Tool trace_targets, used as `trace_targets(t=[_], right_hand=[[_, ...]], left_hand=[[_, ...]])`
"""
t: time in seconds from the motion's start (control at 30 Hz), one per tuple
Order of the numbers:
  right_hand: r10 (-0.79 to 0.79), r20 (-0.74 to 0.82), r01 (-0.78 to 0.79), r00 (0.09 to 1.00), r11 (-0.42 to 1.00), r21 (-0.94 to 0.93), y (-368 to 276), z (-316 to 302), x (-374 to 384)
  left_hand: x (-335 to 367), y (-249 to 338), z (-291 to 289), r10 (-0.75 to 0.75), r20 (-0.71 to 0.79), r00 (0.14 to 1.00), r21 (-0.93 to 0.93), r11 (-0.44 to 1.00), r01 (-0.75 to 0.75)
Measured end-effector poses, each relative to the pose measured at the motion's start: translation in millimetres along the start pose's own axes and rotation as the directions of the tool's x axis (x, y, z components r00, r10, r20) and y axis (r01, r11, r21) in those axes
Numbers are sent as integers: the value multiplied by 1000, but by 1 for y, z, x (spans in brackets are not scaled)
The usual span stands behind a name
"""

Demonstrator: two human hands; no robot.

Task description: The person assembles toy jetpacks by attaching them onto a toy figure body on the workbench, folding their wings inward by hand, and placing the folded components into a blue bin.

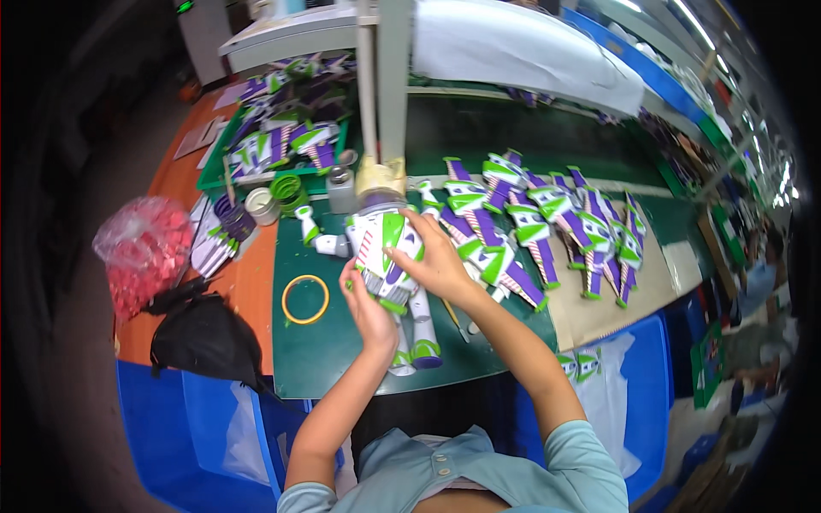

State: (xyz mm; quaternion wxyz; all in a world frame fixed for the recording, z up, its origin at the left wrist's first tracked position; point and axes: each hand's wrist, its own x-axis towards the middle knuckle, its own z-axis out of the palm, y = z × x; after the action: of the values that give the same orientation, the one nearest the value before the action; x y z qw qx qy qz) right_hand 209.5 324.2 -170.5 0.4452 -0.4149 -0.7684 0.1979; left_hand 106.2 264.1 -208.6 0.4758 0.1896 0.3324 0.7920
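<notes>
A white, green and purple toy space figure (416,335) lies on the green work mat (299,368), its legs toward me and one arm stretched to the left. On its torso sits a winged backpack (392,229) with a striped panel. My left hand (371,312) grips the lower left side of the backpack, fingers curled at its edge. My right hand (436,261) holds the upper right side, thumb across the top. Both hands are closed on the backpack, and the right one hides part of it.
Several winged backpacks (530,224) lie spread at the right. A green crate (209,177) at the back left holds more. A yellow tape roll (323,299), a paint jar (262,205) and a bag of red pieces (145,252) stand left. Blue bins (197,419) flank me.
</notes>
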Motion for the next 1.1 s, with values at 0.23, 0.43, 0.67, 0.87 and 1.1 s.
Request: trace_targets(t=[0.23, 0.43, 0.67, 0.87, 1.1], right_hand=[[-254, 123, 269, 959, 956, -117, 15, 22, 47], [-195, 39, 199, 980, 942, -271, 20, 34, 58], [-154, -2, 150, 988, 962, -227, 22, 39, 61], [-116, -30, 105, 993, 965, -241, 17, 38, 65], [-128, -46, 115, 991, 971, -210, 19, 35, 63]], left_hand=[[39, -3, -44, -98, -3, 995, 273, 957, 95], [88, -13, -55, -291, 75, 954, 382, 892, 242], [96, -25, -61, -148, 123, 981, 343, 934, 97], [94, -14, -70, -283, 21, 959, 366, 895, 256], [159, 50, -72, 136, -189, 972, 80, 989, -123]])
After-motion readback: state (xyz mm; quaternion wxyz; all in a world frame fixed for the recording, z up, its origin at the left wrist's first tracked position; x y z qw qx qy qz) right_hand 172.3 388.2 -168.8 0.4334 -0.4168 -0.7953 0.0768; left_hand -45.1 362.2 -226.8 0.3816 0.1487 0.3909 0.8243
